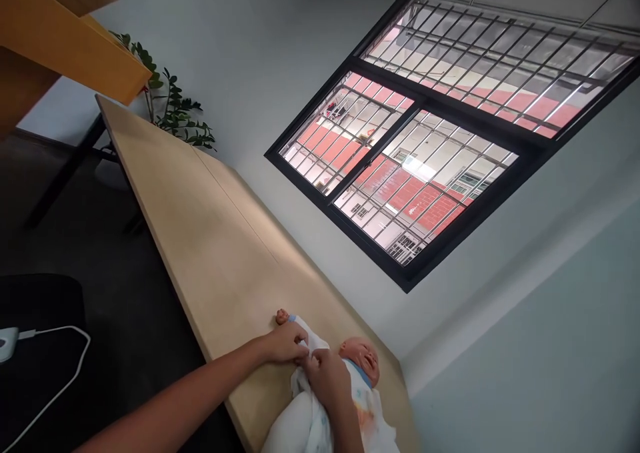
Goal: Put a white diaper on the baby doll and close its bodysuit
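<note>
Cable (pixel 60 366) trails white across the dark floor at far left, running from a small white device (pixel 6 343) at the picture's edge. Next comes the long pale worktop (pixel 200 239), stretching away toward a leafy plant (pixel 175 109) at its far end beneath a wooden shelf (pixel 75 46). Near the worktop's close end, by its wall-side edge, lies a baby doll (pixel 360 359) on its back, head toward the wall, which keeps its front open to the person. The left hand (pixel 286 343) is curled, fingertips pinching the white garment (pixel 310 336) at the doll's outstretched arm, probably to steady the sleeve. Just beside it, touching, the right hand (pixel 327 376) is likewise closed on a fold of the same cloth over the doll's chest, seemingly to draw the fabric together. Further right, a barred window (pixel 425 146) is set in the white wall, with red-roofed buildings beyond.
</note>
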The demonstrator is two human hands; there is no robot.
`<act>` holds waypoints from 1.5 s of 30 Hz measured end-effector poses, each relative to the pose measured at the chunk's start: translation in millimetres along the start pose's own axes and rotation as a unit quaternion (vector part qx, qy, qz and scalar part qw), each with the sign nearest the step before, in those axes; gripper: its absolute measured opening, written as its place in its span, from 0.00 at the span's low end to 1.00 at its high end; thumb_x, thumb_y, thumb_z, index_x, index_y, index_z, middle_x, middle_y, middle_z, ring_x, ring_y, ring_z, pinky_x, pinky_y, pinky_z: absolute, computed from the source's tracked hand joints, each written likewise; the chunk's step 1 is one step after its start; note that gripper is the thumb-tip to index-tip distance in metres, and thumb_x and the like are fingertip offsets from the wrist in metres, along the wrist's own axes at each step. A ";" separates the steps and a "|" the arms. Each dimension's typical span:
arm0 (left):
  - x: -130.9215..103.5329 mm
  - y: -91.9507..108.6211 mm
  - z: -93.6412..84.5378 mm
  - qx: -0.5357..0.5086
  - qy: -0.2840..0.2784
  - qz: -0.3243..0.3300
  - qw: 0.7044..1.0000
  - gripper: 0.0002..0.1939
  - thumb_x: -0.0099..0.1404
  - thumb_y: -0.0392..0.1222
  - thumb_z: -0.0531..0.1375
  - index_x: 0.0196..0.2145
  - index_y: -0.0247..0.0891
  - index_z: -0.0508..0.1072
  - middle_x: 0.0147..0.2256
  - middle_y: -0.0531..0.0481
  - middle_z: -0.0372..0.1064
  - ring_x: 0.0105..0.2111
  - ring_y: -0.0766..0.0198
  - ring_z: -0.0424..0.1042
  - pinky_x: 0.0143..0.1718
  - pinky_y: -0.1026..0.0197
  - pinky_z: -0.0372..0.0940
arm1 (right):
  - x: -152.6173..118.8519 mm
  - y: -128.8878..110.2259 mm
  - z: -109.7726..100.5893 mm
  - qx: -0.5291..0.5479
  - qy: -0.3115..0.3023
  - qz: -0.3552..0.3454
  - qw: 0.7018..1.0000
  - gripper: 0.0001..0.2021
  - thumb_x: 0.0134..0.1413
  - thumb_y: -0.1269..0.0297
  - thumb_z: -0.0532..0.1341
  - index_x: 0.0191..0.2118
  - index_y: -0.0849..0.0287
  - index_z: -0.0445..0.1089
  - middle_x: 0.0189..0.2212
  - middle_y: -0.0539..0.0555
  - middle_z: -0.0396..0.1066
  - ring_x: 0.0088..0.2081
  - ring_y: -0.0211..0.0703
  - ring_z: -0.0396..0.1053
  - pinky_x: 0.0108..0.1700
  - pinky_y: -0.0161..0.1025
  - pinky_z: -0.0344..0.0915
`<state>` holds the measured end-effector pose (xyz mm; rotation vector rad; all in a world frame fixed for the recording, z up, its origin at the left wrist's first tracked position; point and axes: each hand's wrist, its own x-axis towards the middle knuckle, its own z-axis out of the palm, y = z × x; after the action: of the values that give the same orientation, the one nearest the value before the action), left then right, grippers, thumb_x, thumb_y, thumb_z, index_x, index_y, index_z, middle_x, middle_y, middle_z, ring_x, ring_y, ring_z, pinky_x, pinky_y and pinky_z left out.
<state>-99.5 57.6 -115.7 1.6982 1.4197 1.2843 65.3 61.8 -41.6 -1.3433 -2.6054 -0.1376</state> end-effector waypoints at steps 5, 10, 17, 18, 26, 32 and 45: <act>2.0 -0.7 -0.6 0.005 0.033 -0.025 0.999 0.05 0.52 0.42 0.54 0.23 0.39 0.66 0.18 0.57 0.63 0.23 0.64 0.66 0.31 0.62 0.61 | 3.5 16.9 8.0 0.135 0.004 0.004 0.991 0.15 0.52 0.60 0.54 0.17 0.57 0.60 0.18 0.48 0.63 0.25 0.40 0.61 0.29 0.36 0.47; 3.9 0.1 -5.1 0.074 0.116 -0.018 0.990 0.12 0.47 0.37 0.56 0.16 0.38 0.52 0.18 0.57 0.51 0.31 0.62 0.60 0.49 0.54 0.54 | 4.2 25.9 10.5 0.236 0.031 0.000 0.971 0.12 0.47 0.58 0.55 0.18 0.57 0.58 0.19 0.47 0.61 0.26 0.39 0.58 0.28 0.34 0.50; 5.5 -1.7 -4.8 0.094 0.132 -0.026 0.986 0.13 0.46 0.37 0.56 0.16 0.39 0.51 0.20 0.55 0.53 0.35 0.59 0.59 0.51 0.53 0.53 | 5.1 23.3 10.5 0.248 0.049 0.035 0.967 0.10 0.45 0.60 0.52 0.19 0.55 0.53 0.17 0.46 0.54 0.24 0.38 0.54 0.26 0.35 0.47; 4.9 -0.9 -5.1 0.089 0.130 -0.029 0.987 0.12 0.46 0.37 0.56 0.16 0.39 0.52 0.20 0.55 0.55 0.37 0.58 0.60 0.52 0.52 0.53 | 5.4 23.5 10.5 0.247 0.052 0.039 0.967 0.11 0.46 0.60 0.51 0.19 0.55 0.53 0.17 0.46 0.54 0.23 0.38 0.53 0.26 0.35 0.47; -0.9 4.0 -4.2 -0.037 0.053 -0.063 0.996 0.02 0.47 0.37 0.54 0.22 0.39 0.66 0.17 0.56 0.62 0.24 0.62 0.69 0.28 0.62 0.63 | 0.9 20.6 3.8 0.266 0.023 0.026 0.963 0.14 0.51 0.55 0.54 0.26 0.59 0.68 0.21 0.49 0.65 0.26 0.41 0.63 0.29 0.35 0.54; -2.3 6.2 -3.0 -0.093 0.012 -0.061 0.994 0.10 0.50 0.38 0.55 0.29 0.37 0.73 0.20 0.56 0.66 0.23 0.63 0.71 0.23 0.65 0.63 | 0.4 15.9 1.7 0.224 0.015 0.048 0.973 0.10 0.47 0.62 0.55 0.25 0.60 0.72 0.21 0.50 0.69 0.26 0.42 0.65 0.28 0.34 0.56; -8.2 -1.1 -3.6 0.093 0.089 0.005 0.992 0.13 0.45 0.28 0.57 0.31 0.39 0.69 0.31 0.51 0.67 0.44 0.54 0.65 0.54 0.50 0.55 | -13.1 20.6 -10.8 0.242 0.003 -0.012 0.970 0.14 0.50 0.58 0.56 0.25 0.61 0.74 0.23 0.52 0.72 0.30 0.45 0.67 0.32 0.36 0.58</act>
<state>-103.0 49.6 -117.9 1.7471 1.6836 1.3742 91.0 61.5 -34.2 -1.1262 -2.4250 0.4601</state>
